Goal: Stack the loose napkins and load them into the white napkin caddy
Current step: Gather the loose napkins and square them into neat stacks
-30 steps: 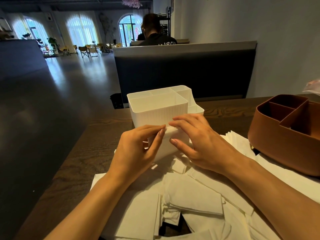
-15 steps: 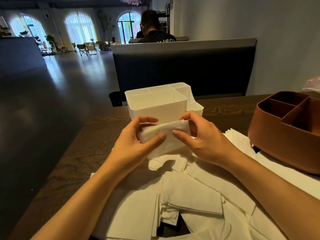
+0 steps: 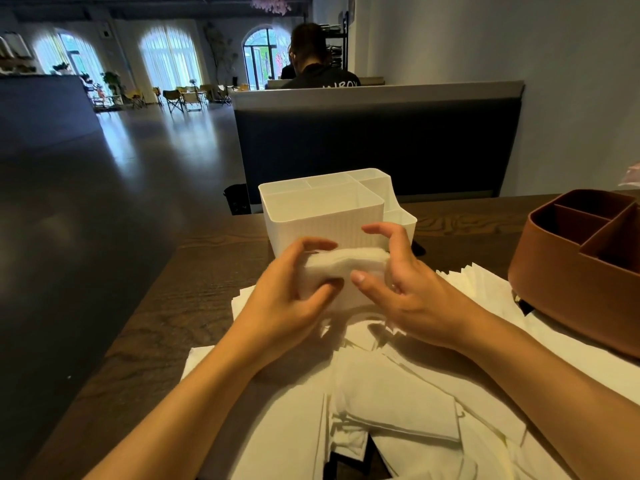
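Observation:
A stack of white napkins [image 3: 343, 268] is held up just in front of the white napkin caddy [image 3: 325, 220], below its rim. My left hand [image 3: 291, 303] grips the stack's left end, thumb in front and fingers behind. My right hand [image 3: 408, 292] holds the right end with thumb and curled fingers, index finger lifted. The caddy is ribbed, has several compartments, and its large front compartment looks empty. Many loose napkins [image 3: 398, 410] lie scattered on the table below my arms.
A brown divided caddy [image 3: 581, 271] stands at the right on the dark wooden table [image 3: 180, 306]. The table's left edge drops to open floor. A dark booth back [image 3: 381, 147] rises beyond the table, with a person seated behind it.
Both hands picked the napkin stack up off the table and raised it in front of the caddy. My right index finger has lifted off the stack.

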Tool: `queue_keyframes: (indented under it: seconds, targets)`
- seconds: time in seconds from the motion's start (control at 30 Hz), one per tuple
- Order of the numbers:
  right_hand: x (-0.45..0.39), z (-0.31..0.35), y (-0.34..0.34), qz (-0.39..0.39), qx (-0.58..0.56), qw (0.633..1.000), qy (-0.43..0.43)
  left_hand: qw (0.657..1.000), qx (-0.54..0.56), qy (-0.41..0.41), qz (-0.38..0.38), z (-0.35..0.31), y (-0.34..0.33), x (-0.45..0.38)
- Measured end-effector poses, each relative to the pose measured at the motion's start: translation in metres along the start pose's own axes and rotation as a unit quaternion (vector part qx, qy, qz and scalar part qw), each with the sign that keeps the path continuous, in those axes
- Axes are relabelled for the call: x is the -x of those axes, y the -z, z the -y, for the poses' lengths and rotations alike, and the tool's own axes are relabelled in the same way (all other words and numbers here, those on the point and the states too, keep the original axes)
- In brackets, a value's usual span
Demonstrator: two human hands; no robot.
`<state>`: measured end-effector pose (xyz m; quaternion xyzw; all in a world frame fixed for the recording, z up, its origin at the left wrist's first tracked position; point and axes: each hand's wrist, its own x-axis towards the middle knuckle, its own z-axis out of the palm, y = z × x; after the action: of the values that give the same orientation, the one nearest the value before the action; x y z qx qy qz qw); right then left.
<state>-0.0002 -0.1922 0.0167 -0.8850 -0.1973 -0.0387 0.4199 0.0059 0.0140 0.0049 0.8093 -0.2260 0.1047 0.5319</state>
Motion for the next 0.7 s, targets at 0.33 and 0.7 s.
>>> queue_keyframes:
  seconds: [0.33,0.7]
  targets:
    - [0.002,-0.007,0.001,0.101,0.229,0.967,-0.051,0.944,0.287,0.155,-0.043,-0.007,0.023,-0.005]
    - [-0.006,-0.008,-0.007,0.062,0.218,0.974,-0.018,0.964,0.218,0.147,-0.030,-0.001,0.020,-0.005]
